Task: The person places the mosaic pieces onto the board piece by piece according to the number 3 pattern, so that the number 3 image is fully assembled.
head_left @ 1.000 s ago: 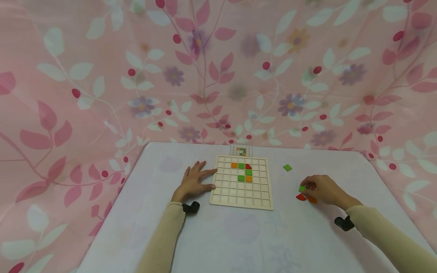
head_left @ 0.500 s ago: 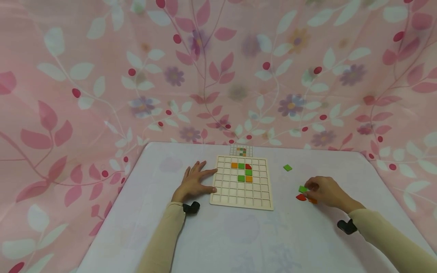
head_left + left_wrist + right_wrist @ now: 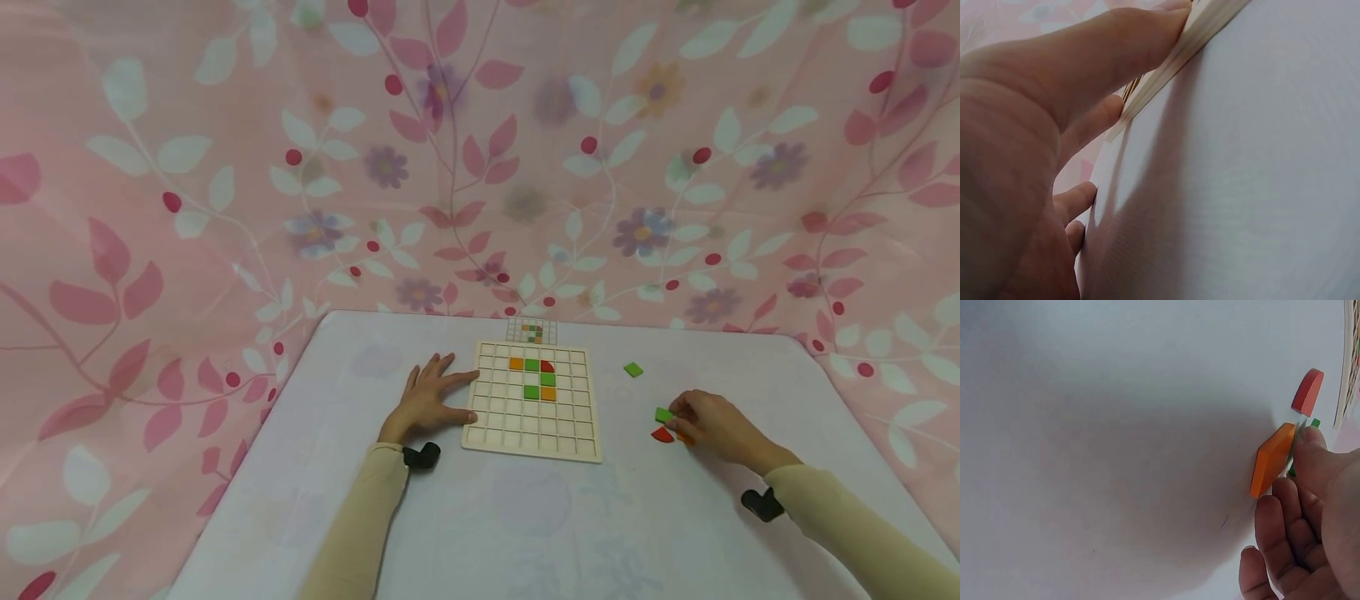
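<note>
My left hand (image 3: 426,404) is spread at the left edge of a wooden grid board (image 3: 495,421). Its thumb and index fingertip touch the board's rim, as the left wrist view also shows. To the right, my right hand (image 3: 716,425) pinches a small green tile (image 3: 663,414) at its right side, low over the table. Beside that tile lies a red quarter-round tile (image 3: 662,435). An orange tile (image 3: 1274,459) sits just by the thumb, mostly covered by the hand in the head view. Part of the green tile is hidden behind the thumb in the right wrist view.
Orange, green and red tiles (image 3: 547,379) sit in several of the board's upper cells. Behind the board is a small card (image 3: 514,329) with a coloured grid pattern. Another green tile (image 3: 633,369) lies farther back on the right. A pink floral cloth (image 3: 480,167) hangs behind the table.
My right hand has shifted slightly right and down, showing more of the green tile between its fingertips. The left hand and the board stay where they were.
</note>
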`<move>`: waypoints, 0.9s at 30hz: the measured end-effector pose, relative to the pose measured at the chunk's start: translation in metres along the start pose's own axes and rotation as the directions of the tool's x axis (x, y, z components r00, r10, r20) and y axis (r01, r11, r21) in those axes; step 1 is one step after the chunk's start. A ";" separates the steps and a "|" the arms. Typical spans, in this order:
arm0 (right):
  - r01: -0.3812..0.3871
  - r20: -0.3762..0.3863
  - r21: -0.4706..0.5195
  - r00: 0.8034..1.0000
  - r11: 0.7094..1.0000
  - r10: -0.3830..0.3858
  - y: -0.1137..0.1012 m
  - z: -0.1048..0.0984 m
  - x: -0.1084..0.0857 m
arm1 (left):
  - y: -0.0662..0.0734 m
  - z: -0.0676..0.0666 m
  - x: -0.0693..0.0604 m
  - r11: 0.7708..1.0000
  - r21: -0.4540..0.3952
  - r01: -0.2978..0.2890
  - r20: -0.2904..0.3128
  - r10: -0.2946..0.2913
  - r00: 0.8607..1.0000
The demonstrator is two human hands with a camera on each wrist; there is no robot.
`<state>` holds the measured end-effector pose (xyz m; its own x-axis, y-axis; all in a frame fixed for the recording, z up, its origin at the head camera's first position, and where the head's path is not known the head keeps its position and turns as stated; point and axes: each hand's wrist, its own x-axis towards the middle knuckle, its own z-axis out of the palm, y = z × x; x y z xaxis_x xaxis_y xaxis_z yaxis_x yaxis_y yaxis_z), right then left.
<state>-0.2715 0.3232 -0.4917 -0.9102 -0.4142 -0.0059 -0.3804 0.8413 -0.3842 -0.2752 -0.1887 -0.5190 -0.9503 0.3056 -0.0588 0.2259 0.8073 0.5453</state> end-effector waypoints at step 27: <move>0.012 0.031 0.037 0.999 0.999 -0.013 -0.038 0.022 0.031 | 0.000 0.002 0.001 1.000 -0.003 0.005 -0.010 -0.005 1.000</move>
<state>-0.2814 0.2711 -0.4981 -0.8997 -0.4355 -0.0301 -0.3846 0.8232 -0.4177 -0.2754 -0.1879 -0.5208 -0.9536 0.2962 -0.0532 0.2203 0.8076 0.5471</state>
